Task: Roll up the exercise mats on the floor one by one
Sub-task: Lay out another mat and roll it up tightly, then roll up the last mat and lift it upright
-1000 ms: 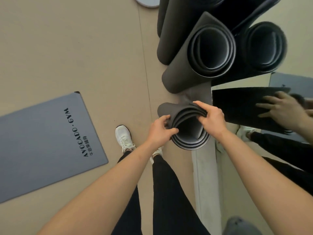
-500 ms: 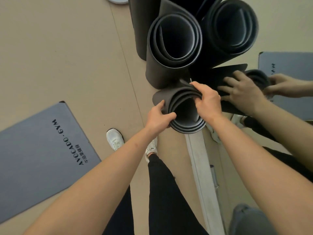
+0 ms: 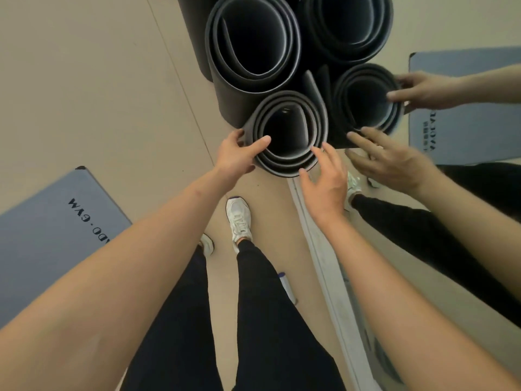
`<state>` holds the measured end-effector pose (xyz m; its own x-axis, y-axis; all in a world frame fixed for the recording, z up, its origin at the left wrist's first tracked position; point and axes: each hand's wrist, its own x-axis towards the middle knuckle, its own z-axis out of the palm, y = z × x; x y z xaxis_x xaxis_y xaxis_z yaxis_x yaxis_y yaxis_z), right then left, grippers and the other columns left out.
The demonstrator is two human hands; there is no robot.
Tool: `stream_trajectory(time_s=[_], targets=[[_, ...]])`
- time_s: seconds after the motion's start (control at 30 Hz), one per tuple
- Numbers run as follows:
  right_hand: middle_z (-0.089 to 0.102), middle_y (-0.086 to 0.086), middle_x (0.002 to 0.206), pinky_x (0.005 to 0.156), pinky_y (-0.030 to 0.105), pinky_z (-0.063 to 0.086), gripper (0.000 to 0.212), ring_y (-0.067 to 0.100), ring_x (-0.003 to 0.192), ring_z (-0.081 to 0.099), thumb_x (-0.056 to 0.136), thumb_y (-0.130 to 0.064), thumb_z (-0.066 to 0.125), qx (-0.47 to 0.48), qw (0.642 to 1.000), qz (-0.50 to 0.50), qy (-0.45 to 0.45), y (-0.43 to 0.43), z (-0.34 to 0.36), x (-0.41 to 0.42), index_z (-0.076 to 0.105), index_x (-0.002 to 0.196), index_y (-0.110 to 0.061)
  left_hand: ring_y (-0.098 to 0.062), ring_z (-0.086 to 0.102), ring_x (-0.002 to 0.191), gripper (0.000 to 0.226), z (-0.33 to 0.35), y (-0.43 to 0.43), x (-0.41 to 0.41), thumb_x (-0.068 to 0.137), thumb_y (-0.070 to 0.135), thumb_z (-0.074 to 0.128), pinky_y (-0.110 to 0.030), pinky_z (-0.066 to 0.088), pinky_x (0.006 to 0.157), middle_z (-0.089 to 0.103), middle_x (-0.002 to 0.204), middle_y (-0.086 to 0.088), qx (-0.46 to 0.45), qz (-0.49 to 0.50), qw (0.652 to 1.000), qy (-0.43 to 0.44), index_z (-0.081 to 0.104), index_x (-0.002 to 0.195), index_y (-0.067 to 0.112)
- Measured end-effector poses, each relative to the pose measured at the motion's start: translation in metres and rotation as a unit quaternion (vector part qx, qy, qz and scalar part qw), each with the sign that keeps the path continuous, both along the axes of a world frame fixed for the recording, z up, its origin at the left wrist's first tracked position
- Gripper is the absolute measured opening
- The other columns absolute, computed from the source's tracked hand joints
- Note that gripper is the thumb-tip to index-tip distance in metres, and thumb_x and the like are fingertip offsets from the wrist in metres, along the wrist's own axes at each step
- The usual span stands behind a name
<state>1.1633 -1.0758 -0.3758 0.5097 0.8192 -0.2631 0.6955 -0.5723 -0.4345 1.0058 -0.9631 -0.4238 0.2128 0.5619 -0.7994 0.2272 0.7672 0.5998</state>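
Beige floor (image 3: 84, 80) with thin seams, mirror (image 3: 465, 29) at right — pale frame (image 3: 324, 249) along its foot, white sneakers (image 3: 239, 218), black trousers (image 3: 270, 320).

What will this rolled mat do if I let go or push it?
The rolled mat looks springy: its loose coils show gaps, so it may unwind once the left hand releases the rim. Standing on end, it could tip if pushed, though the bigger roll beside it probably props it. It looks thin, so probably light.
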Motion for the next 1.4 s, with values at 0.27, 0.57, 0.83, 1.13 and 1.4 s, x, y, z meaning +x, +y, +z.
stream_trajectory(time_s=[0.27,0.57,0.83,1.13,1.4], targets=[[0.028,0.003,0.165,0.108,0.025,0.024,0.057,0.024,0.145,0.030,0.094,-0.023,0.069,-0.029,0.996,0.086,-0.008,-0.012,-0.001,-0.002,0.049,0.148,-0.020,-0.019,0.061,0.120,0.060,0.006,-0.016,-0.023,0.096,0.040,0.070,-0.038,0.056,0.098,0.058,0.137,-0.001,0.005,0.040,0.999,0.011,0.050,0.148,0.018],[0.071,0.008,0.114,0.102,0.022,0.040,0.028,0.027,0.111,0.059,0.088,-0.002,0.071,0.121,0.959,0.256,-0.008,-0.010,0.003,-0.063,0.073,0.115,-0.005,-0.019,0.064,0.095,0.021,-0.003,-0.063,-0.116,0.101,0.027,0.062,-0.030,0.053,0.082,0.069,0.116,-0.006,-0.049,0.069,0.993,0.080,0.067,0.119,0.018],[0.070,-0.005,0.114,0.095,0.035,0.047,0.028,0.019,0.110,0.060,0.097,-0.030,0.066,-0.176,0.841,0.502,0.095,0.024,-0.013,-0.169,0.069,0.123,-0.021,-0.014,0.065,0.103,0.027,-0.022,-0.134,-0.252,0.097,0.028,0.065,-0.030,0.047,0.092,0.070,0.111,0.005,-0.006,0.070,0.980,0.188,0.071,0.123,0.022],[0.067,0.000,0.126,0.081,0.029,0.045,0.036,0.021,0.107,0.064,0.102,-0.034,0.058,-0.349,0.616,0.706,-0.033,0.086,-0.068,-0.353,0.058,0.136,-0.023,-0.015,0.067,0.102,0.024,-0.054,-0.223,-0.401,0.096,0.026,0.068,-0.037,0.052,0.099,0.073,0.114,0.003,-0.047,0.248,0.947,0.200,0.072,0.120,0.023],[0.068,-0.001,0.118,0.090,0.031,0.050,0.036,0.019,0.102,0.064,0.098,-0.034,0.064,-0.313,0.556,0.768,-0.055,0.108,-0.123,-0.520,0.063,0.132,-0.022,-0.012,0.066,0.095,0.026,-0.095,-0.257,-0.471,0.095,0.025,0.068,-0.032,0.053,0.093,0.071,0.107,0.008,-0.055,0.420,0.872,0.244,0.071,0.121,0.022]])
